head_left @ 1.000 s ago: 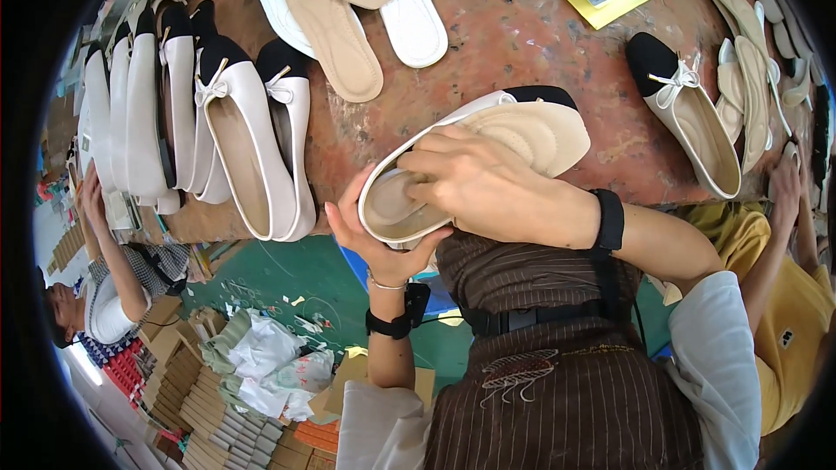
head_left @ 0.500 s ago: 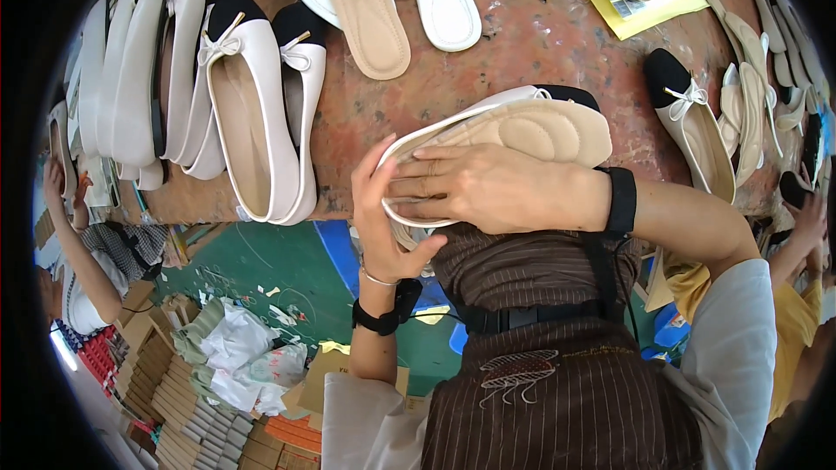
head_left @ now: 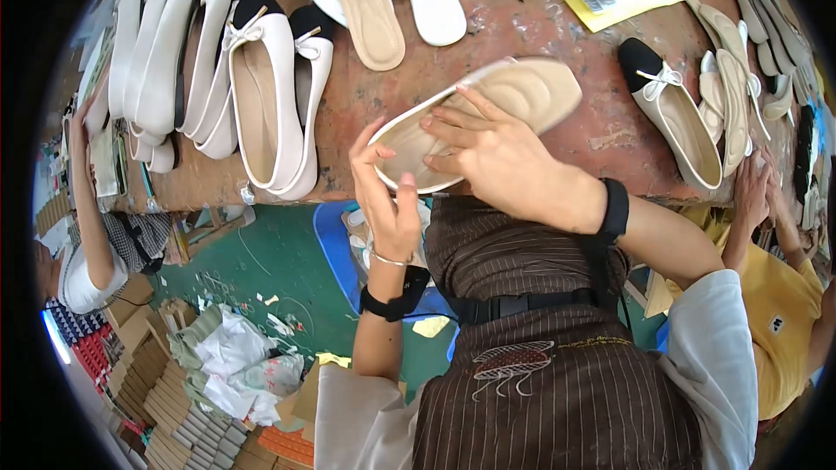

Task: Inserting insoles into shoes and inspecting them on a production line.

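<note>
Workbench [head_left: 557, 26] first, reddish-brown and paint-scuffed, filling the top of our view with footwear spread all over it. Over on our left we see a row of white flat shoes [head_left: 200, 61] lying side by side, bows at the toes, and on the right a lone black-toed flat [head_left: 670, 113] sits just beside a pile of slim soles [head_left: 731, 78]. Up top, loose beige insoles [head_left: 370, 4] overlap near a yellow paper sheet [head_left: 623, 0]. Now the centre: we have a cream shoe [head_left: 475, 117] tilted above the bench's near edge, its padded lining facing us. Our right hand [head_left: 501, 157] lies flat across that lining, fingers spread, while our left hand [head_left: 387, 200] cups the heel end from below, thumb up. Whether the toe touches the bench, we cannot tell.
</note>
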A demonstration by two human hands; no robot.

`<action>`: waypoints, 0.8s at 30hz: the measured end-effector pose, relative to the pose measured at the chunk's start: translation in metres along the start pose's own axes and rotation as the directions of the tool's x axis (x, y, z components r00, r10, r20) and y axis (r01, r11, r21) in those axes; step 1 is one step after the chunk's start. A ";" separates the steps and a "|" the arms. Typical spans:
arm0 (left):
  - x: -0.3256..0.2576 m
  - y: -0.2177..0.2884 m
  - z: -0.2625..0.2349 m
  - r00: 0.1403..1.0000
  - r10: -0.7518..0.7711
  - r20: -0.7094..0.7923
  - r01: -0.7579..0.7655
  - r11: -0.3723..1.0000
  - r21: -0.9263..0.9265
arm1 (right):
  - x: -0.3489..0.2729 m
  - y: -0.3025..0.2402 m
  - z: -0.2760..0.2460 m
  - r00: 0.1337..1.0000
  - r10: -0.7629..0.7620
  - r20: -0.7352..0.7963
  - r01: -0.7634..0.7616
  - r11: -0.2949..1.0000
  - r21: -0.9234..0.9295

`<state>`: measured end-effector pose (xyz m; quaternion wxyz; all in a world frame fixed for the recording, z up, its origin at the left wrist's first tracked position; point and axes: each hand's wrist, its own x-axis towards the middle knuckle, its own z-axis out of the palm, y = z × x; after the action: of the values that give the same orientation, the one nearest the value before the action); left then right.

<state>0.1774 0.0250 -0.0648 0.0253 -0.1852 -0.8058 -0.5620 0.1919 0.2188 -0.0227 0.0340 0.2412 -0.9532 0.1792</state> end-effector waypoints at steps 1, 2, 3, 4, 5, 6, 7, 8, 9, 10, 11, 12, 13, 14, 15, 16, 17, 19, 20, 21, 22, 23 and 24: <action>-0.003 0.009 0.005 1.000 0.012 0.001 -0.012 1.000 -0.004 | -0.002 0.010 -0.004 0.999 0.004 -0.052 0.002 0.994 0.106; -0.009 0.023 0.013 1.000 0.016 0.025 -0.017 0.998 0.069 | -0.004 0.020 -0.009 0.995 0.013 -0.102 0.009 0.978 0.210; -0.014 0.037 0.021 0.999 0.011 0.044 -0.017 0.989 0.146 | -0.004 0.025 -0.020 0.955 0.183 -0.234 -0.134 0.968 0.210; -0.019 0.049 0.030 0.998 0.029 0.063 -0.042 0.974 0.221 | -0.004 0.035 -0.026 0.883 0.244 -0.401 -0.249 0.968 0.040; -0.021 0.062 0.037 0.995 -0.002 0.102 -0.033 0.939 0.342 | 0.004 0.047 -0.029 0.797 0.298 -0.525 -0.371 0.928 -0.037; -0.022 0.073 0.043 0.989 -0.036 0.142 -0.032 0.891 0.453 | 0.009 0.055 -0.031 0.692 0.328 -0.643 -0.500 0.860 -0.099; -0.019 0.084 0.047 0.988 -0.032 0.148 -0.038 0.894 0.447 | 0.011 0.056 -0.042 0.689 0.331 -0.644 -0.507 0.856 -0.102; -0.016 0.094 0.050 0.959 -0.112 0.262 -0.030 0.874 0.485 | 0.013 0.057 -0.054 0.704 0.563 -0.433 -0.488 0.826 0.282; -0.014 0.100 0.053 0.911 -0.195 0.363 -0.027 0.851 0.524 | 0.013 0.059 -0.061 0.722 0.677 -0.144 -0.471 0.633 0.615; -0.012 0.102 0.056 0.910 -0.201 0.361 -0.021 0.850 0.527 | 0.008 0.052 -0.060 0.724 0.676 -0.138 -0.471 0.630 0.617; -0.010 0.103 0.059 0.904 -0.186 0.385 -0.074 0.819 0.569 | -0.004 0.037 -0.061 0.800 0.588 -0.117 -0.439 0.707 0.554; -0.008 0.101 0.061 0.897 -0.170 0.409 -0.127 0.786 0.605 | -0.015 0.023 -0.063 0.865 0.494 -0.088 -0.395 0.779 0.488; -0.005 0.101 0.061 0.868 -0.218 0.446 -0.127 0.771 0.624 | -0.028 0.009 -0.065 0.913 0.409 -0.016 -0.374 0.849 0.373; -0.008 0.093 0.059 0.819 -0.265 0.508 -0.152 0.755 0.638 | -0.041 -0.003 -0.057 0.943 0.326 0.070 -0.333 0.906 0.260; -0.008 0.093 0.063 0.834 -0.226 0.503 -0.166 0.767 0.619 | -0.055 -0.011 -0.042 0.941 0.328 -0.082 -0.311 0.935 0.170; -0.010 0.091 0.063 0.847 -0.199 0.493 -0.173 0.773 0.610 | -0.057 -0.019 -0.035 0.917 0.382 -0.116 -0.353 0.911 0.212; -0.008 0.092 0.064 0.845 -0.203 0.495 -0.172 0.773 0.610 | -0.055 -0.018 -0.031 0.914 0.384 -0.131 -0.361 0.917 0.166; -0.004 0.097 0.063 0.829 -0.214 0.516 -0.204 0.744 0.637 | -0.041 -0.006 -0.020 0.907 0.362 -0.214 -0.358 0.932 0.059; -0.004 0.098 0.064 0.825 -0.209 0.525 -0.212 0.746 0.631 | -0.032 0.008 -0.009 0.901 0.333 -0.278 -0.348 0.938 -0.006; -0.002 0.099 0.066 0.850 -0.173 0.497 -0.211 0.752 0.624 | -0.018 0.022 -0.005 0.900 0.328 -0.288 -0.346 0.938 -0.014; -0.002 0.099 0.067 0.877 -0.146 0.457 -0.201 0.754 0.626 | -0.011 0.028 -0.005 0.901 0.325 -0.289 -0.344 0.939 -0.015; 0.000 0.100 0.066 0.869 -0.168 0.465 -0.183 0.765 0.618 | -0.006 0.033 -0.009 0.911 0.359 -0.203 -0.366 0.931 0.003; 0.000 0.099 0.065 0.872 -0.173 0.458 -0.175 0.764 0.622 | -0.002 0.035 -0.008 0.917 0.383 -0.111 -0.383 0.923 0.023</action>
<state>0.2209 0.1142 -0.0003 -0.1171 -0.3014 -0.9282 -0.1842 0.1768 0.2512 -0.0267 0.0523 0.0394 -0.9784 0.1963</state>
